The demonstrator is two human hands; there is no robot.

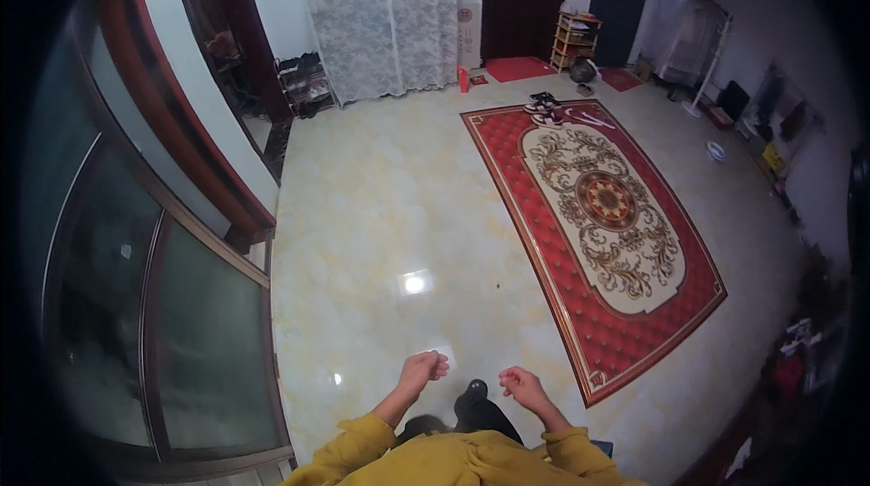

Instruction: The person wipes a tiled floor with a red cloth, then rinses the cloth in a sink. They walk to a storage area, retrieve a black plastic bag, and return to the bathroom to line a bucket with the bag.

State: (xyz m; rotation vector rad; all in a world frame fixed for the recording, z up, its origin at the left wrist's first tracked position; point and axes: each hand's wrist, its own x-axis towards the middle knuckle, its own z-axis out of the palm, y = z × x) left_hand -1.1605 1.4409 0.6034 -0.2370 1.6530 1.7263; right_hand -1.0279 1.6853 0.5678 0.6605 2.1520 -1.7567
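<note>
My left hand [426, 370] is in front of my body above the pale tiled floor [380, 214], its fingers curled in and nothing visible in them. To its right, my right hand [521, 385] hangs at about the same height. Its fingers are curled too, and I see no object in it. Both hands are apart from each other and touch nothing that I can make out. Below and between them a dark shoe [478, 389] shows on the floor. Nearest to my right hand lies the corner of a red patterned rug [612, 350].
Sliding glass doors [211, 350] line the left side. At the back stand a cloth-covered cabinet [387, 31], a shoe rack [304, 85], a dark door [523, 3] and a small shelf [574, 41]. Shoes [544, 111] lie on the rug's far end. A coat stand [710, 68] is at right.
</note>
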